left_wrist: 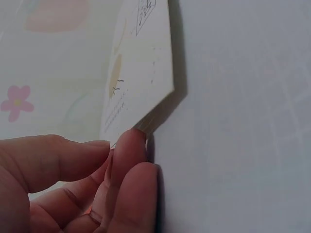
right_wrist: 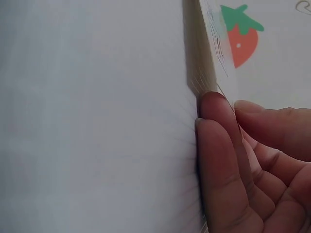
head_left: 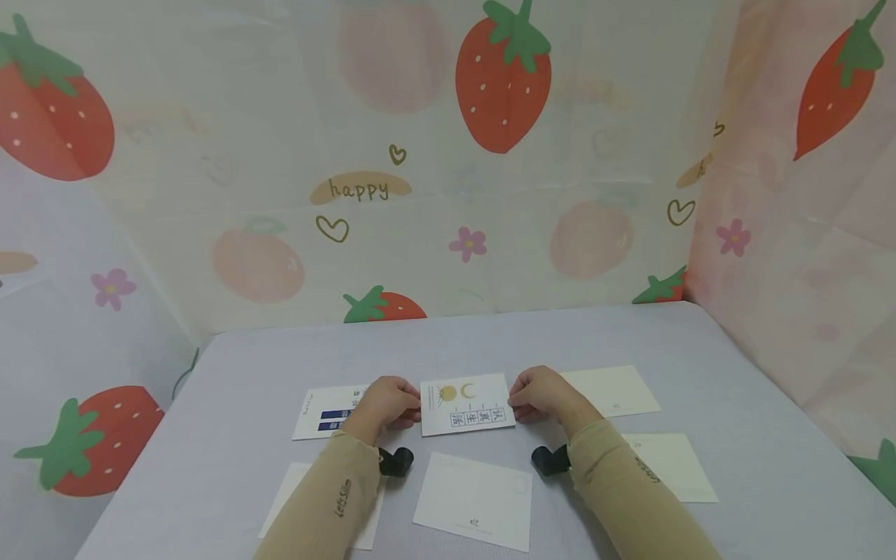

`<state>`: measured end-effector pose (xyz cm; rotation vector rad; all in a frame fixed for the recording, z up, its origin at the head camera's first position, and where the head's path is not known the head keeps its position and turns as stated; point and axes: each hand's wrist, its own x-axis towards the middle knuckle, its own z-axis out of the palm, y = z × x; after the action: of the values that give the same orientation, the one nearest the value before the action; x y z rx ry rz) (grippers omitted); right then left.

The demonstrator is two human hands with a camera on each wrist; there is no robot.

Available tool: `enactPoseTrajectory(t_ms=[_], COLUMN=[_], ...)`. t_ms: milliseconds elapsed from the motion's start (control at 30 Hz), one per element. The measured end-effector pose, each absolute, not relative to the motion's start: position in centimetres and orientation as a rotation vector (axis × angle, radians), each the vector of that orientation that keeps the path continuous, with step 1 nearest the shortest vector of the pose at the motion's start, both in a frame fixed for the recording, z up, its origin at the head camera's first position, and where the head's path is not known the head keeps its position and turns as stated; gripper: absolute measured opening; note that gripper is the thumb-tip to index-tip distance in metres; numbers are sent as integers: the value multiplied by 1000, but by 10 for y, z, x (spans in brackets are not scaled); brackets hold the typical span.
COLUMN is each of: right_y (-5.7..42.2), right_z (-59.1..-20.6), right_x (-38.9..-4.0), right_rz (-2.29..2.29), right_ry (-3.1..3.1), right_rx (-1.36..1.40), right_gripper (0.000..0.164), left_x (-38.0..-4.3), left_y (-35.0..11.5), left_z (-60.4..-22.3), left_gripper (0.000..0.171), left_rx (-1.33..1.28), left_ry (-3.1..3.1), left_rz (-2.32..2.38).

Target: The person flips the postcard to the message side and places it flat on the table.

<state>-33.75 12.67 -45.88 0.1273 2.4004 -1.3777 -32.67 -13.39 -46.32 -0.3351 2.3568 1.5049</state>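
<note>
A white postcard (head_left: 448,416) with a yellow sun, a crescent moon and boxed characters lies between my two hands in the head view. My left hand (head_left: 383,406) pinches its left edge between thumb and fingers. At the opposite edge, my right hand (head_left: 547,395) pinches it the same way. In the left wrist view the postcard (left_wrist: 146,73) is tilted, its lower edge close to the white cloth. From the right wrist the postcard (right_wrist: 214,48) shows nearly edge-on, with the fingertips behind it and the thumb in front.
A postcard with dark blue blocks (head_left: 315,404) lies left, partly behind my left hand. A blank-looking card (head_left: 476,498) lies in front, another (head_left: 283,486) under the left forearm. Two cream cards, one farther back (head_left: 619,389) and one nearer (head_left: 679,467), lie right. A strawberry-print backdrop (head_left: 420,155) stands behind.
</note>
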Motion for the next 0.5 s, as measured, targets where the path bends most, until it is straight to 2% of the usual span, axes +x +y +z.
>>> enactPoseTrajectory(t_ms=[500], right_y=[128], right_z=[-459], right_x=[-337], right_rz=[-1399], right_ry=[2397], right_rx=[142], right_gripper=[4], left_x=[-329], left_y=[-138], left_z=[-462], left_gripper=[13], left_rx=[-479], left_ry=[2346], left_rz=[1527])
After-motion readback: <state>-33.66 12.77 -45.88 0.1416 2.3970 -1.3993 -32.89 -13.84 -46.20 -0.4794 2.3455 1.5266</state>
